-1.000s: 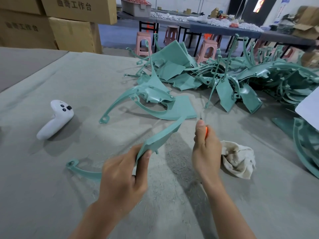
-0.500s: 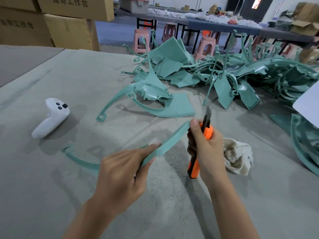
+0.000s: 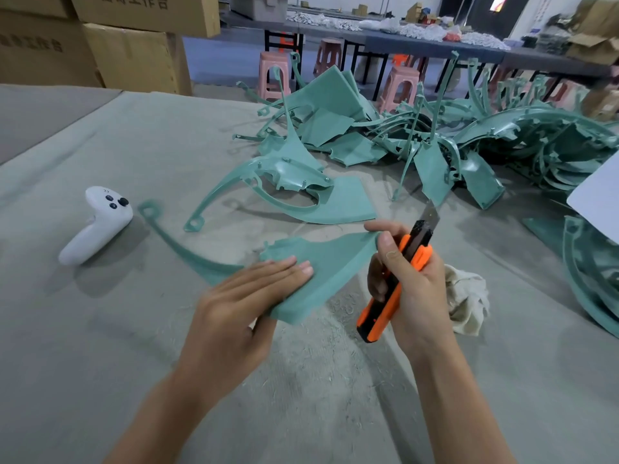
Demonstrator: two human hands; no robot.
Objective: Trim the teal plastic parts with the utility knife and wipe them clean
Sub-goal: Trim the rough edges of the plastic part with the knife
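Now the teal part (image 3: 330, 262) is turned from edge-on, as it was half a second ago, to show its broad flat face. Its thin arm sweeps left to a loop end near the white controller (image 3: 98, 222). The left hand (image 3: 234, 309) has changed from a pinch on the thin edge to straight fingers laid flat on top, with the thumb tucked under the near edge, so it holds the part just above the grey table (image 3: 83, 346). The right hand (image 3: 413, 289) is wrapped round the orange utility knife (image 3: 382, 309), blade pointing up and away. Its forefinger and thumb now touch the part's right corner. A crumpled rag (image 3: 469, 299) lies just beside that hand, and the pile of teal parts (image 3: 435, 139) sits behind.
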